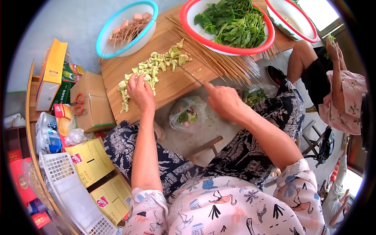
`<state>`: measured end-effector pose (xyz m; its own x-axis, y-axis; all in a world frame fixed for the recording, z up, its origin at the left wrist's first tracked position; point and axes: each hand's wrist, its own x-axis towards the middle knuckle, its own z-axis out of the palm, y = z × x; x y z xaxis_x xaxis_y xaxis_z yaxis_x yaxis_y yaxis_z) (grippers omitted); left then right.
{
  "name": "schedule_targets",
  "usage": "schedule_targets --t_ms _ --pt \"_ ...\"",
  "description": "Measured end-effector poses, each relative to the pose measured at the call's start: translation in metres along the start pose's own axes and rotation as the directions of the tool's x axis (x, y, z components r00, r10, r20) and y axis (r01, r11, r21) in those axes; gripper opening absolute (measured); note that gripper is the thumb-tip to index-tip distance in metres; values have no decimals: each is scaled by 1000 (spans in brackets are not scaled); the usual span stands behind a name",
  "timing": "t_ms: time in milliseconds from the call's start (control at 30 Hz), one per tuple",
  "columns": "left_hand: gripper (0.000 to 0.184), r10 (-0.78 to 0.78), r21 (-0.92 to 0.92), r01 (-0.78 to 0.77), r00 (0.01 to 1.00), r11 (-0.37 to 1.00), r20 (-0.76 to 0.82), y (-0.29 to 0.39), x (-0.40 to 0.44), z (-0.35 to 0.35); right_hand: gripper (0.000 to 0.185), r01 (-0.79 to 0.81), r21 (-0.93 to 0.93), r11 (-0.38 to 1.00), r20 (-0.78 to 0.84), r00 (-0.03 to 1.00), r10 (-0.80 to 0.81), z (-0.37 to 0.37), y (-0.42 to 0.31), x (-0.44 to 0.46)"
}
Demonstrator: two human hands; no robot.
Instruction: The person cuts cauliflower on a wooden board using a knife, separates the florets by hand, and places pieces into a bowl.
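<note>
My left hand reaches over the wooden table, its fingers on the pile of cauliflower florets. In my right hand, closed near the table's front edge, is a thin stick that points up and left toward the florets. Beyond the florets lie many bamboo skewers, partly under a red-rimmed basin of leafy greens. A blue-rimmed basin at the back left holds skewered pink pieces.
A plastic bag of scraps lies below the table edge. Boxes, red scissors and a white basket are at left. Another red-rimmed basin stands back right. A co-worker sits at right, holding greens; another person is lower right.
</note>
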<state>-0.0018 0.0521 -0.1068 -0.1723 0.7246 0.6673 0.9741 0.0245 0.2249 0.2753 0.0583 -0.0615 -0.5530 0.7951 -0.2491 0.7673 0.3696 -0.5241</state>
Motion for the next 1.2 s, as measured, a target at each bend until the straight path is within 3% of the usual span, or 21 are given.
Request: schedule_targets --t_ms 67,100,133,200,267,333,433,533,667,733,833,900,1033,1100,1200 --pt "25 32 47 -30 999 998 -31 0 10 8 36 -31 26 999 -64 997 32 -6 7 -7" --pt "26 62 -114 -54 996 992 65 1 16 20 21 29 10 1000 -174 984 -27 -3 10 -8" --pt "27 107 -275 -61 982 960 158 5 22 31 21 25 10 1000 -176 984 -22 -5 9 -8" --pt "30 122 -263 -62 968 963 219 13 31 56 41 -55 81 995 -25 998 58 -10 7 -5" --pt "33 283 -309 -198 923 930 259 14 37 84 41 -56 95 994 -13 998 57 -10 6 -5" --pt "36 308 -344 -197 901 918 306 14 40 95 40 -60 113 992 -1 998 61 -11 7 -5" --pt "34 252 -347 -94 859 933 445 13 41 97 40 -40 147 988 -12 999 43 -13 9 -6" --pt "24 242 -292 -101 832 951 500 13 37 82 38 -45 159 986 0 999 46 -17 8 -6" --pt "11 200 -313 -51 862 948 465 18 23 60 36 -23 165 986 -53 998 32 -15 11 -7" --pt "9 17 -274 114 900 955 435 18 6 58 35 -13 162 987 -68 997 24 -14 11 -8" --pt "14 -162 -303 323 875 897 456 23 -20 57 37 6 171 985 -58 998 4 -13 6 -12" --pt "13 -293 -291 453 839 843 459 29 -33 55 23 43 187 982 -88 996 -27 -12 2 -15" --pt "9 -303 -279 411 883 868 359 42 -44 55 23 47 182 982 -33 999 -41 -6 1 -15" --pt "8 -295 -260 410 874 874 387 42 -44 55 44 2 124 992 -1 1000 -2 -5 1 -14" --pt "8 -266 -252 386 875 887 405 43 -44 56 43 -13 124 992 2 1000 13 -8 0 -13"
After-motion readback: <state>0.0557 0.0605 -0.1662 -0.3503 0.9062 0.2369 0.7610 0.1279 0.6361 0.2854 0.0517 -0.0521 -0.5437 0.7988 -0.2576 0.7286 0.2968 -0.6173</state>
